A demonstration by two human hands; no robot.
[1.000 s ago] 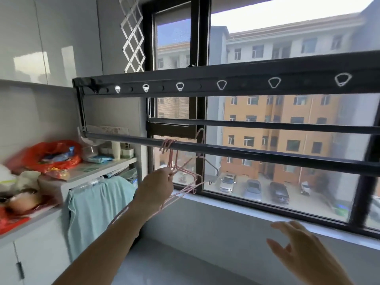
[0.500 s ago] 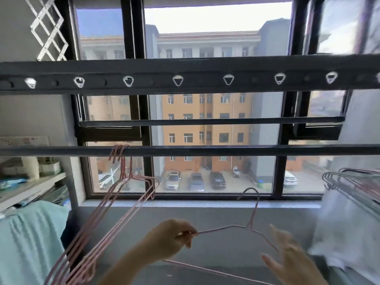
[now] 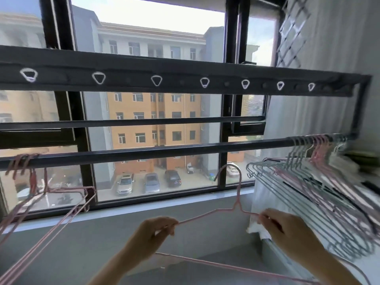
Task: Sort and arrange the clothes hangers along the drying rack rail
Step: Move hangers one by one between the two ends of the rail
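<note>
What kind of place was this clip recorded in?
Probably an enclosed laundry balcony in an upper-floor flat: a dark metal drying rack rail carries pink and grey wire hangers, before a black-framed window overlooking parked cars.

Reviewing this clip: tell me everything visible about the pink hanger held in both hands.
The pink hanger is thin wire, seemingly coated, with a curved hook, short neck, two sloping shoulders and a long bottom bar. It is held upright below the rail, hook uppermost and not on it. The left hand pinches one shoulder, the right hand the other.
</note>
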